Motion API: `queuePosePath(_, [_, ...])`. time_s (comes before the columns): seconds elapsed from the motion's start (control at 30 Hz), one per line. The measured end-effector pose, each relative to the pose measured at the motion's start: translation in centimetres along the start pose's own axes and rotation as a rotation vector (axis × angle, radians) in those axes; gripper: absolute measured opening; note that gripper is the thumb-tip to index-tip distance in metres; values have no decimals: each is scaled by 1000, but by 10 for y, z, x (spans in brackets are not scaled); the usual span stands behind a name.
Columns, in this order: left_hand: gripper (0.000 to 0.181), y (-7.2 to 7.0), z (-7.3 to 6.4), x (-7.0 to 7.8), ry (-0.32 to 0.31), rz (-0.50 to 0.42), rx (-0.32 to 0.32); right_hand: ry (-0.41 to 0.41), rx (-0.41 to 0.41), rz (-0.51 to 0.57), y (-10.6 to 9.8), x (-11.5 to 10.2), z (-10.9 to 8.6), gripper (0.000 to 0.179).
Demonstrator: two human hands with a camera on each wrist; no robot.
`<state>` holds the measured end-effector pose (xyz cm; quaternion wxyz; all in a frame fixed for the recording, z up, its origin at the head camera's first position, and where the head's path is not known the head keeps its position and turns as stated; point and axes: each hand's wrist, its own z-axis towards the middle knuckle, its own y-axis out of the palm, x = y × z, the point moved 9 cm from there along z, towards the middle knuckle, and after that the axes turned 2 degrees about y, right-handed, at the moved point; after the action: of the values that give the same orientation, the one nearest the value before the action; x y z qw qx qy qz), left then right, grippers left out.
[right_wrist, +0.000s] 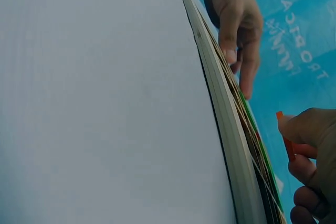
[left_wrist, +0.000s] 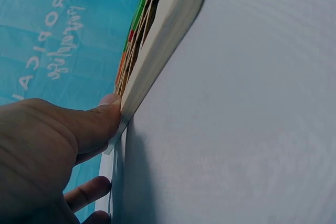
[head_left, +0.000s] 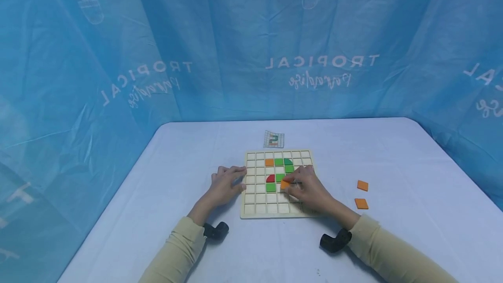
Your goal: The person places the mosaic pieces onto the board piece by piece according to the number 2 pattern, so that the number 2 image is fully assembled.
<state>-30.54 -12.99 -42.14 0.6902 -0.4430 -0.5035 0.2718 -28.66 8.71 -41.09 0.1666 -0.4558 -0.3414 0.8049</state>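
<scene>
A wooden grid board (head_left: pixel 249 208) lies on the table, with green, red and orange tiles set in some of its squares. My right hand (head_left: pixel 308 189) pinches an orange square tile (head_left: pixel 284 184) between thumb and fingers, over the middle of the board. In the right wrist view the orange tile (right_wrist: pixel 286 139) is held on edge, apart from the board surface. At the board's left edge rests my left hand (head_left: pixel 225 184), its fingers loosely extended and the thumb touching the rim. A red quarter-round tile (head_left: pixel 270 178) sits above a green square tile (head_left: pixel 271 187).
Two loose orange tiles, one farther back (head_left: pixel 363 185) and one nearer (head_left: pixel 361 204), lie to the right of the board. Behind the board is a small pattern card (head_left: pixel 273 139) with a printed grid. A blue curtain (head_left: pixel 251 47) hangs around the white table (head_left: pixel 188 152).
</scene>
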Motion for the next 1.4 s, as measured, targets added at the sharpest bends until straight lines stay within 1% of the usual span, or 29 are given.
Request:
queuePosePath(0.1, [49, -1, 0, 0, 1, -5, 3, -5, -4, -7, 6, -5, -2, 24])
queuePosePath(0.3, [49, -1, 0, 0, 11, -7, 11, -53, -17, -68, 19, -18, -4, 25])
queuePosePath(0.47, [50, 1, 0, -1, 8, -6, 8, -79, -21, -92, 26, -24, -4, 25])
queuePosePath(0.83, [50, 0, -1, -1, 14, -16, 8, -157, -5, -107, 31, -36, -2, 23])
queuePosePath(1.03, [50, -1, -1, 0, 14, -10, 8, -167, -11, -117, 32, -37, -2, 22])
queuePosePath(1.23, [50, -1, 0, 0, 24, -11, 9, -159, -21, -116, 34, -36, -2, 23])
queuePosePath(1.4, [50, -1, 0, 0, 33, -14, 11, -169, -26, -116, 34, -36, -3, 24])
